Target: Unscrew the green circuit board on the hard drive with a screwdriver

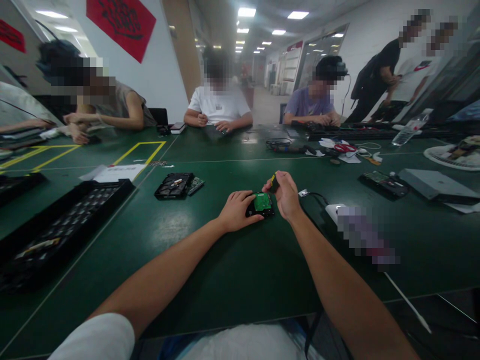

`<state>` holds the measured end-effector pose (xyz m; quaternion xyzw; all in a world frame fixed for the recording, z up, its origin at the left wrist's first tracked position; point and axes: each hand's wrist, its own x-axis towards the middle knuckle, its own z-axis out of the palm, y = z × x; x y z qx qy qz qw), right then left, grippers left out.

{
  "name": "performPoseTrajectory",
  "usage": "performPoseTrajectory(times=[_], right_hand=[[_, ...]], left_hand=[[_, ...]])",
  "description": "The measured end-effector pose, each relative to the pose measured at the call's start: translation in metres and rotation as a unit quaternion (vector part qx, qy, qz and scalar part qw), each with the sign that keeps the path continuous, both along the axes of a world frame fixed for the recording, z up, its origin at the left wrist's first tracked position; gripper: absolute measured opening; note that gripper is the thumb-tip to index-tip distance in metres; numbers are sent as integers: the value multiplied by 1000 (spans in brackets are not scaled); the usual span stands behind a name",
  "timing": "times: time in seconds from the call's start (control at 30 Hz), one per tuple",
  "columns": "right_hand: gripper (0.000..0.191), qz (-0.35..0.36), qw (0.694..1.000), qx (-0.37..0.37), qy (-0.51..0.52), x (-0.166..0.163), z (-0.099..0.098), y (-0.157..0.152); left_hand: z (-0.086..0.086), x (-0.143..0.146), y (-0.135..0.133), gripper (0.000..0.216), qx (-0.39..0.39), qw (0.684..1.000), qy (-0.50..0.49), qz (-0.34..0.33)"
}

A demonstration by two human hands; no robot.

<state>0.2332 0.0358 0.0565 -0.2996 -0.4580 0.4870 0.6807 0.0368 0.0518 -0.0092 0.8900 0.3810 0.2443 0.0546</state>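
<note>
A small black hard drive (260, 206) with a green circuit board on top lies on the green table (210, 260) in front of me. My left hand (236, 210) rests on its left side, fingers curled over the edge, holding it down. My right hand (285, 194) is closed round a screwdriver (274, 181) with a black and yellow handle, held upright just above the drive's right edge.
A second opened drive (174, 185) and a loose green board (196, 185) lie to the left. A long black tray (56, 225) stands at the far left. Cables, a bottle (410, 128), a grey device (435, 184) and several seated people surround the table.
</note>
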Motion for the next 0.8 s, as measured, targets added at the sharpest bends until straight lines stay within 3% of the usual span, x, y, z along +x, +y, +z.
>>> performPoseTrajectory(times=[0.23,0.63,0.8], right_hand=[[54,12,1000,-2,6,4,1,4],[36,19,999,-6,28,2,3,0],[55,21,1000,-20,11,5,2,2]], left_hand=[[0,-1,0,83,4,1000,3,0],[-2,-1,1,82,9,1000,-1,-2],[-2,-1,1,82,11,1000,-1,-5]])
